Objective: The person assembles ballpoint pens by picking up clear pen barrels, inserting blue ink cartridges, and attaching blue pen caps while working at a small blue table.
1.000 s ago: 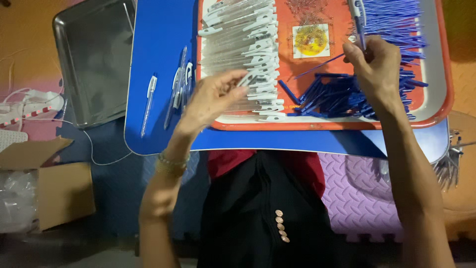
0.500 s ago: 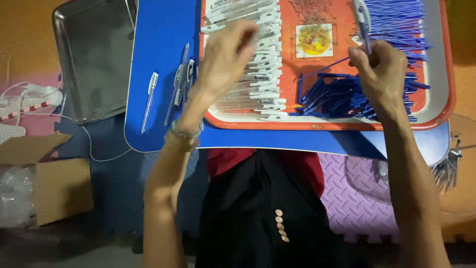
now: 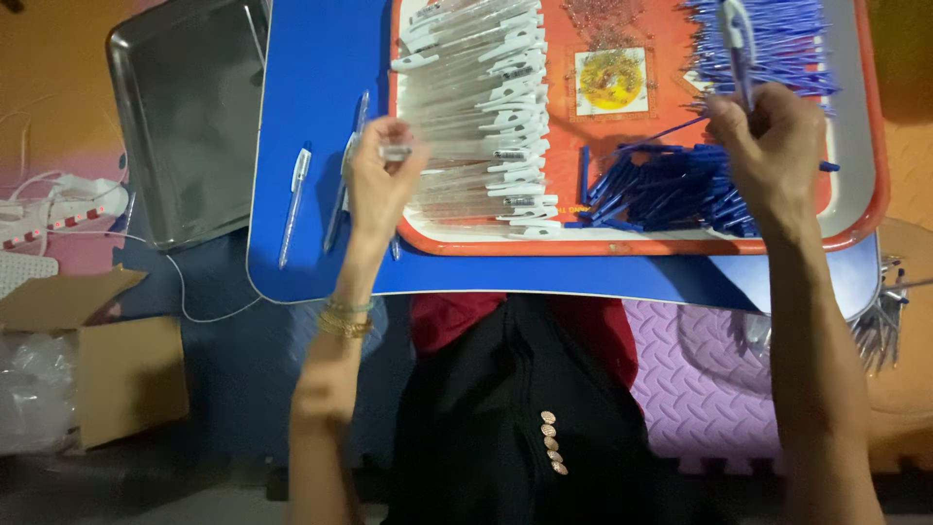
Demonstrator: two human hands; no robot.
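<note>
My left hand [image 3: 377, 185] pinches a clear pen barrel [image 3: 397, 152] just off the left rim of an orange tray [image 3: 622, 243]. In the tray lies a row of clear barrels with white clips [image 3: 481, 107], a pile of dark blue pen parts [image 3: 671, 185] and thin blue refills [image 3: 777, 44]. My right hand [image 3: 768, 146] is raised over the blue pile, closed around a pen with a white clip [image 3: 736, 39] that points up. The tray rests on a blue lap table [image 3: 311, 97].
A few finished pens [image 3: 294, 199] lie on the blue table left of the tray. A metal tray [image 3: 190, 117] sits further left, with a cardboard box [image 3: 92, 360] and white cables [image 3: 58, 209] on the floor. A small yellow-filled square [image 3: 610, 80] sits mid-tray.
My left hand has come off the row of clear barrels and moved left past the tray rim with one barrel. My right hand rose slightly with its pen.
</note>
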